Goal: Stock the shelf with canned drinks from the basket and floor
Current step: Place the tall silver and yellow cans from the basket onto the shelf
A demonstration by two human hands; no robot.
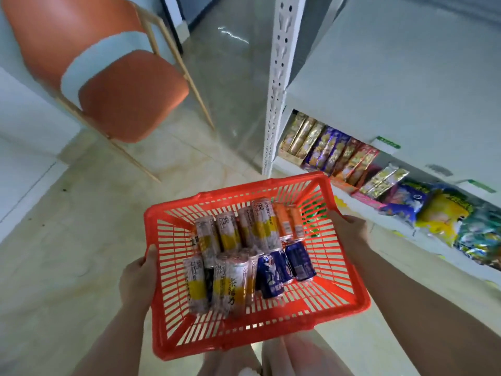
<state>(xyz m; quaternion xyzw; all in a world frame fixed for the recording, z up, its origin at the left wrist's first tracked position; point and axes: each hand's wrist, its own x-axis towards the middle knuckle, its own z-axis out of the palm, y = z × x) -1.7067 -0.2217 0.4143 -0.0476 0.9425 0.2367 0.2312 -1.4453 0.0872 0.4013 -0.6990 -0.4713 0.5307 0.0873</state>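
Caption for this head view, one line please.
Left hand and right hand hold a red basket of cans beside a white shelf of snack packets, orange chair behind.

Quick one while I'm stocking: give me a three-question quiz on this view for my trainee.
1. True or false: the left hand and the right hand both grip the basket by its rim.
2. The cans in it: A stand upright; B lie on their sides; C are stacked in a tower.
3. Short answer: what already lies on the shelf at the right?

Key: 1 true. 2 B. 3 snack packs.
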